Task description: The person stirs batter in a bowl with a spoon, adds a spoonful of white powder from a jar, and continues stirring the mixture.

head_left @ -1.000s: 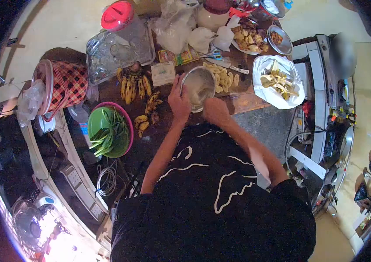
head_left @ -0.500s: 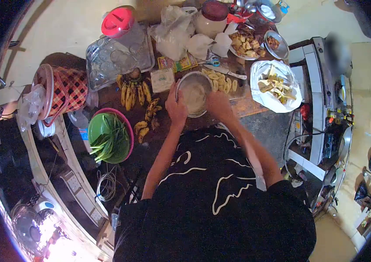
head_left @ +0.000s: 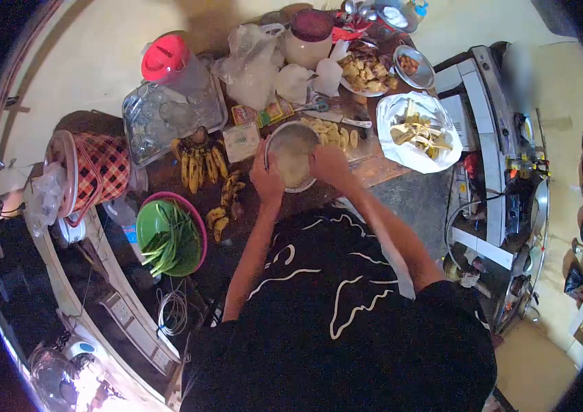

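At the tabletop [head_left: 375, 172], your left hand [head_left: 266, 180] is gripping a bowl [head_left: 291, 135], your curled right hand [head_left: 331, 167] sitting by its rim, hold unclear.

On a kitchen counter [head_left: 386, 172], one metal bowl [head_left: 295, 130]; just beyond it, one knife [head_left: 356, 123] and one pair of scissors [head_left: 316, 105]. Banana slices [head_left: 332, 134], beyond the bowl and to its right, lie too crowded to count. Left of the bowl: one large banana bunch [head_left: 199, 166] and, farther out, two basins [head_left: 148, 221], nested. Right of it, one white-lined dish [head_left: 435, 163]. Well beyond the bowl, to its left, one red-lidded pitcher [head_left: 166, 59].
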A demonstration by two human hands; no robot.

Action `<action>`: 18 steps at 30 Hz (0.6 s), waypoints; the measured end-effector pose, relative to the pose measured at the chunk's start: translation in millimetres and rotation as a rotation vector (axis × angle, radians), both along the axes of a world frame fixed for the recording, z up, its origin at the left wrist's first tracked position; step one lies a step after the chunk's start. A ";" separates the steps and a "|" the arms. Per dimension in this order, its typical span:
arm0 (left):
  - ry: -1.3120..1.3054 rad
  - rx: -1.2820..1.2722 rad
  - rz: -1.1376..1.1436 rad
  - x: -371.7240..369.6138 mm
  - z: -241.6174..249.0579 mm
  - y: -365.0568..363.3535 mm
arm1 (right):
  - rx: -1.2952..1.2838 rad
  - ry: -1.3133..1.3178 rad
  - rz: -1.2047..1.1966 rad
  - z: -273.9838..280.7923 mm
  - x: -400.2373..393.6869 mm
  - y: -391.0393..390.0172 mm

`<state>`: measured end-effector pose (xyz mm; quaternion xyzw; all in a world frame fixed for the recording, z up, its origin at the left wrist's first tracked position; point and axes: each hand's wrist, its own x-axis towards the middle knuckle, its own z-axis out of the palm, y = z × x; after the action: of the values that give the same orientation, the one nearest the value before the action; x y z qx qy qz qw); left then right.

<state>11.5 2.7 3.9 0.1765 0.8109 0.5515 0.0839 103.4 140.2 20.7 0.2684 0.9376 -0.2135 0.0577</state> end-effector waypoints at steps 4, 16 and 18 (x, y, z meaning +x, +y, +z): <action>-0.130 -0.062 0.033 -6.4 -6.7 -1.4 | -0.043 0.003 0.156 7.9 4.1 -8.1; -0.157 -0.002 0.010 -13.3 -16.9 5.8 | -0.088 0.073 0.032 -7.1 1.8 6.4; -0.203 -0.016 0.048 -11.4 -15.8 1.8 | 0.015 -0.106 0.080 0.1 3.3 2.1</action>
<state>0.1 4.5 -11.9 0.0996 0.8065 0.5621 0.1536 106.6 142.3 20.8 0.2419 0.9448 -0.1896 0.1137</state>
